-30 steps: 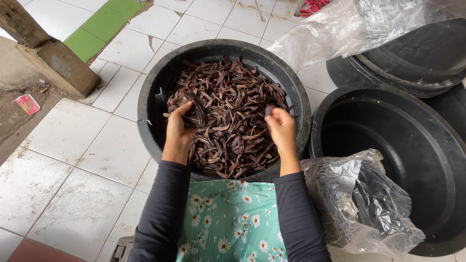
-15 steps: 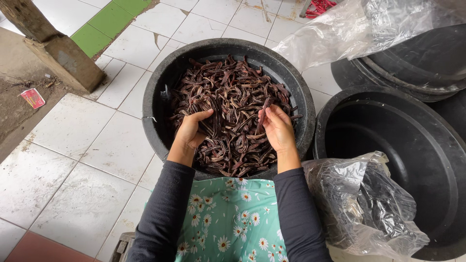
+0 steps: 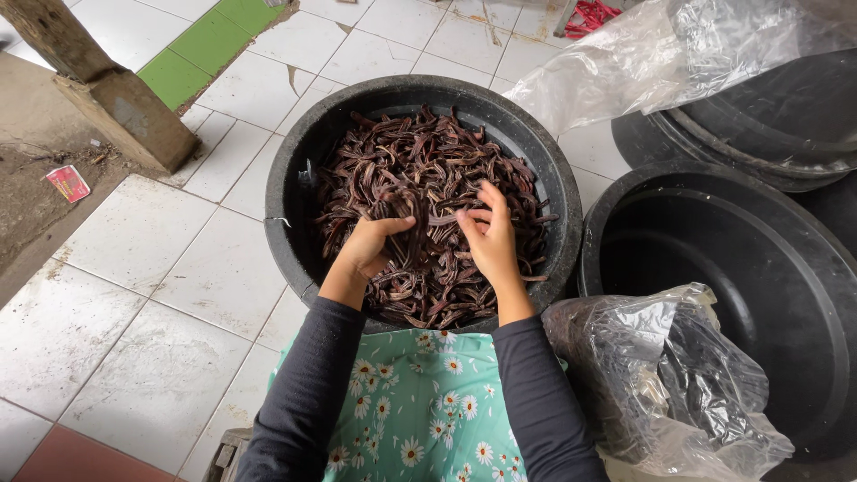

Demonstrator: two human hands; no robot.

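Hands (image 3: 428, 245) nearer together, tiled floor (image 3: 134, 241)

Long dark grey sleeves to the wrists — bare hands (image 3: 428, 250) — teal daisy-print cloth over the lap.

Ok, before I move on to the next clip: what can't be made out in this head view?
- How deep the dark dried pods lie in the black tub: the top layer hides the bottom.
- The left hand palm and what its curled fingers enclose: seen from the back only.
- Contents of the crumpled plastic bag: folds and glare hide them.
- The red item: cut off by the top edge.
- The stacked black tubs: cut off at right, partly under a clear plastic sheet.
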